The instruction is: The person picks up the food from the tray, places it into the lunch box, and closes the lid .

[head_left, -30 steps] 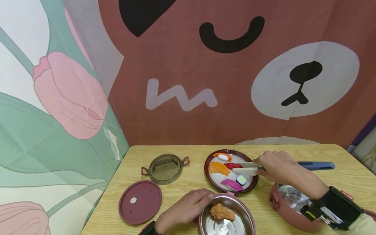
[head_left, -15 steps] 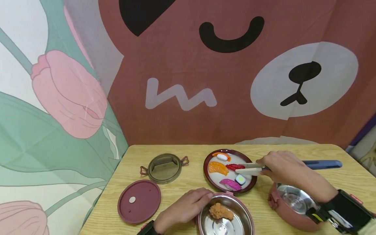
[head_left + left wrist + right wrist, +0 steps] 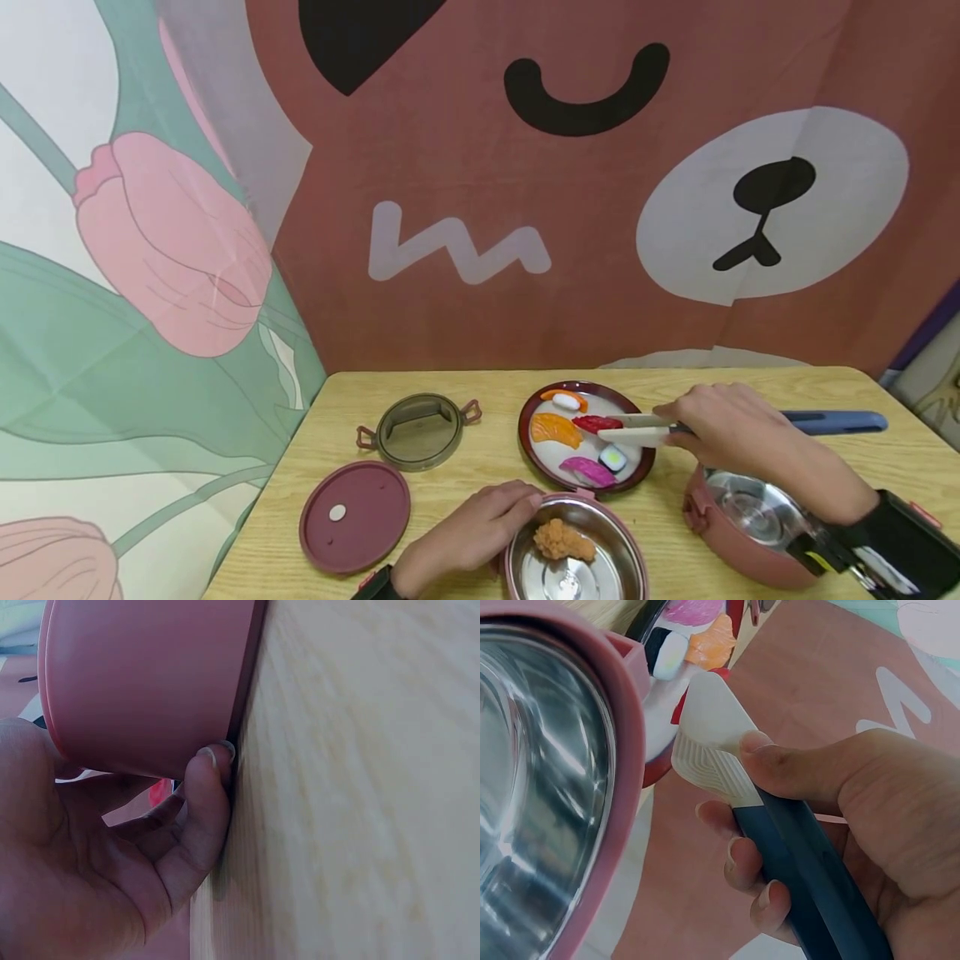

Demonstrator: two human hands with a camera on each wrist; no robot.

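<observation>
My right hand (image 3: pixel 723 425) grips kitchen tongs (image 3: pixel 802 862) with blue handles and pale tips. In the head view the tips reach over the brown-rimmed plate (image 3: pixel 532 463), either side of a red piece of toy food (image 3: pixel 596 423). An orange toy sushi piece (image 3: pixel 556 430), a magenta one (image 3: pixel 588 472) and a small roll (image 3: pixel 612 457) lie around it. My left hand (image 3: pixel 483 525) holds a pink steel-lined lunch bowl (image 3: pixel 637 542) at its left side, fingers bent against the outer wall (image 3: pixel 150 690). Inside the bowl lies a toy fried drumstick (image 3: pixel 562 540).
A second pink steel-lined bowl (image 3: pixel 712 525) stands at the right, below my right forearm. On the left are a maroon lid (image 3: pixel 360 537) and a dark translucent lid (image 3: pixel 420 433) with side handles. An orange-and-white toy piece (image 3: pixel 566 402) lies at the plate's back. A printed cloth (image 3: pixel 465 325) hangs behind the table.
My right hand and the tongs have shifted a little to the right, and the red piece has moved slightly right on the plate. My left hand keeps its place at the bowl.
</observation>
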